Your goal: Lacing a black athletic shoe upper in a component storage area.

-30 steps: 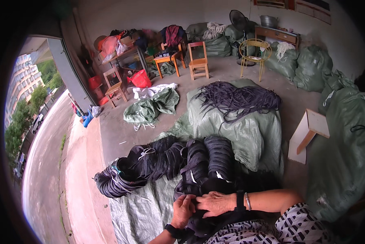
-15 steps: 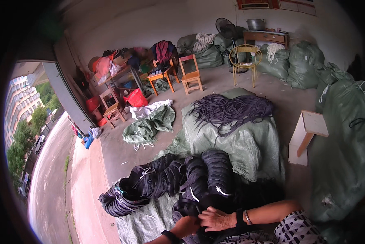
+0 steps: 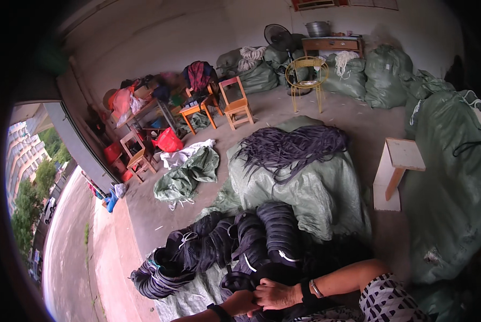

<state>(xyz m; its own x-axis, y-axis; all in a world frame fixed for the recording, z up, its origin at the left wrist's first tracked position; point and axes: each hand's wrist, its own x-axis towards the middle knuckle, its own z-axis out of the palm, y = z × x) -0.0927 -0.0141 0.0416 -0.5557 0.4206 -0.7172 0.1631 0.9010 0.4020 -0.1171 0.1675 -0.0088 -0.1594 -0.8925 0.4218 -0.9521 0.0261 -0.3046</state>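
Note:
My left hand (image 3: 241, 303) and my right hand (image 3: 275, 294) meet at the bottom of the view, fingers closed together. Whatever is between the fingers is too dark and small to make out. Just beyond them lies a dark coil of strap (image 3: 235, 281), its upper rim showing. More bundles of black strap (image 3: 279, 228) lie side by side past it, some bound with white ties. One round coil (image 3: 163, 272) is at the left end of the row. A dark wristband is on each wrist, and a metal bracelet on the right.
A green woven sack (image 3: 305, 198) beyond the bundles bears a loose heap of purple-black strips (image 3: 294, 145). To the right are a small wooden stand (image 3: 396, 172) and large stuffed green sacks (image 3: 449, 198). Chairs (image 3: 236, 104), a yellow round frame (image 3: 306, 80) and a fan stand farther back.
The room has shifted left in the view as my head turned slightly. Both hands stay close together over the dark straps, a little lower in the picture.

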